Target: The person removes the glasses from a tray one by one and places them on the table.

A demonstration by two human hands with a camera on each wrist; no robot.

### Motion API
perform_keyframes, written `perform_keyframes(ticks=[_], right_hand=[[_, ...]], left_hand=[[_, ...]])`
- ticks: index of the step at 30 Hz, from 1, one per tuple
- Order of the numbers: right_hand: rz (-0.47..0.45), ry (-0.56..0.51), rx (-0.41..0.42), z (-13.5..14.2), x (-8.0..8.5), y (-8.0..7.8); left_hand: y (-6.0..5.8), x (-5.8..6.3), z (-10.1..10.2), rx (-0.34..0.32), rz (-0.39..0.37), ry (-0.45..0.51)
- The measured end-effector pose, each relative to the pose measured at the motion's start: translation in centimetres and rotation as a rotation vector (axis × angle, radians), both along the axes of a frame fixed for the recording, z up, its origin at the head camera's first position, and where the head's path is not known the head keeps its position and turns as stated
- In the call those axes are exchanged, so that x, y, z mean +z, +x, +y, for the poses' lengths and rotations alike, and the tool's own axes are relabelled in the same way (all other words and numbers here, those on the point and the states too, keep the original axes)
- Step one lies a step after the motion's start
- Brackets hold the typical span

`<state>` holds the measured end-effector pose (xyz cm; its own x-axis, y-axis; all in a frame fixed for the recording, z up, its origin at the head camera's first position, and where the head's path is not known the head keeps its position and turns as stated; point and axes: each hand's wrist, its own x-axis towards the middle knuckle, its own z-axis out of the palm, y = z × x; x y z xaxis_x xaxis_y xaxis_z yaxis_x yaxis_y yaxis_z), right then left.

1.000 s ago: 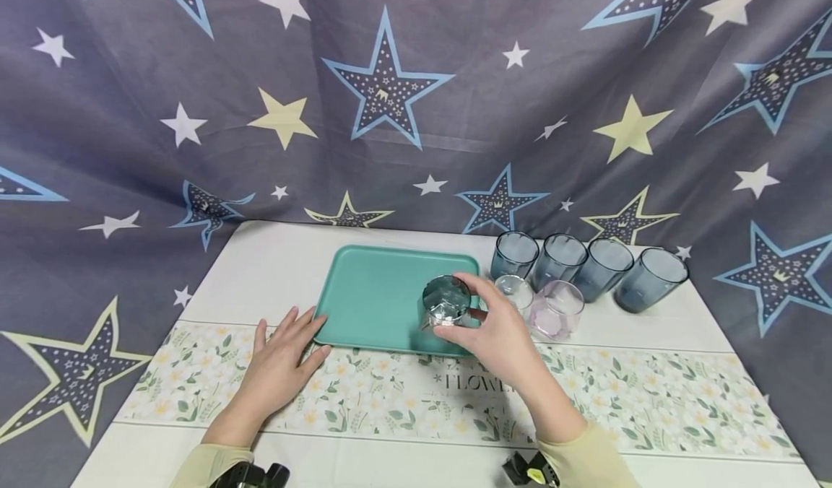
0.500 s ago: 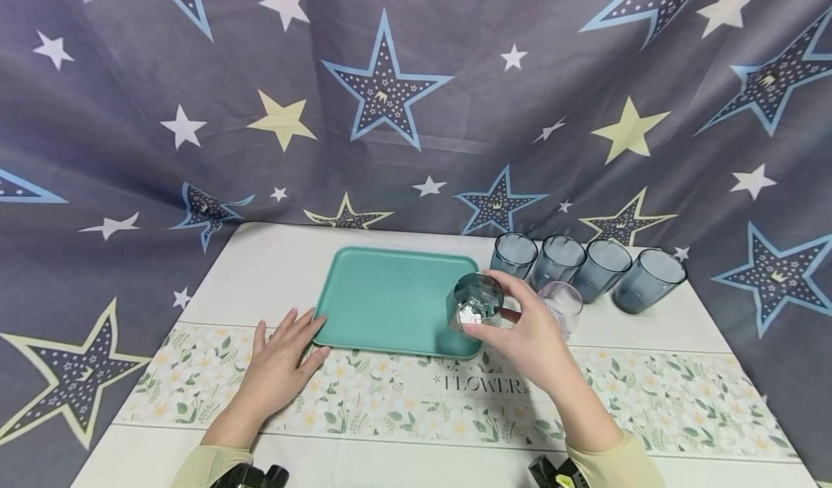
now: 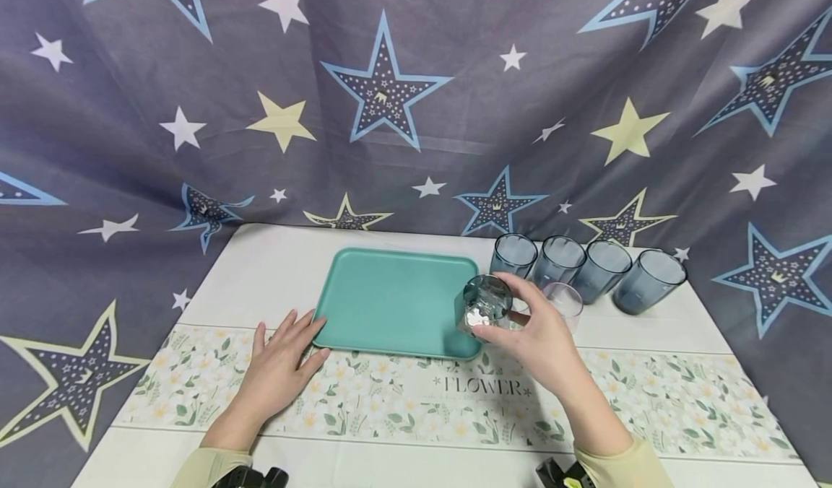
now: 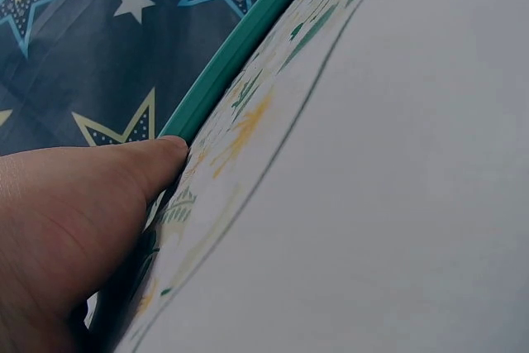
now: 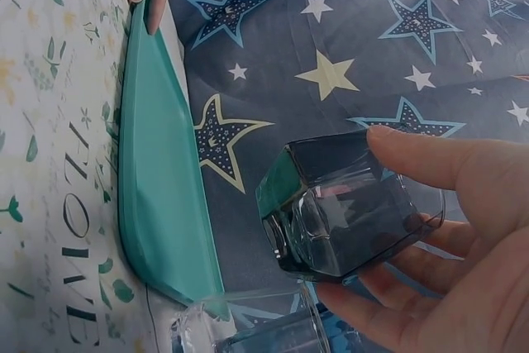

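My right hand (image 3: 542, 340) holds a dark smoky glass cup (image 3: 484, 306) between thumb and curled fingers, above the right edge of a teal tray (image 3: 390, 300). In the right wrist view the cup (image 5: 339, 212) is tilted and see-through, with a thick faceted base. My left hand (image 3: 279, 365) lies with fingers extended at the tray's front left corner. Its thumb touches the tray rim (image 4: 219, 72) in the left wrist view. Just behind the right hand, a small clear glass (image 3: 520, 306) is mostly hidden, and a pale pink glass (image 3: 564, 300) is partly covered.
Several blue tumblers stand in a row at the back right, from the leftmost blue tumbler (image 3: 513, 257) to the rightmost blue tumbler (image 3: 646, 282). A floral strip (image 3: 390, 401) crosses the white table (image 3: 364, 463). A star-patterned curtain (image 3: 416, 170) hangs behind.
My right hand has moved right with the smoky glass cup, from over the tray to its right edge. The left hand stays in place at the tray corner.
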<state>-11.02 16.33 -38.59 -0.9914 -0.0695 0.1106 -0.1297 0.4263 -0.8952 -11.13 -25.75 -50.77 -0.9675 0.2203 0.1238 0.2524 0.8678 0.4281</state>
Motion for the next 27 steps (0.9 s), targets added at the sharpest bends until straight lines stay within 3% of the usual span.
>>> perform_keyframes(ticks=[7, 17, 27], right_hand=[[0.003, -0.004, 0.009, -0.3, -0.6, -0.1], [-0.061, 0.035, 0.05, -1.3, -2.7, 0.5], [-0.052, 0.021, 0.037, -1.3, -2.4, 0.1]], left_hand=[[0.1, -0.2, -0.1, -0.001, -0.003, -0.003], [-0.1, 0.1, -0.1, -0.006, 0.005, 0.003], [0.0, -0.1, -0.1, -0.008, 0.008, 0.004]])
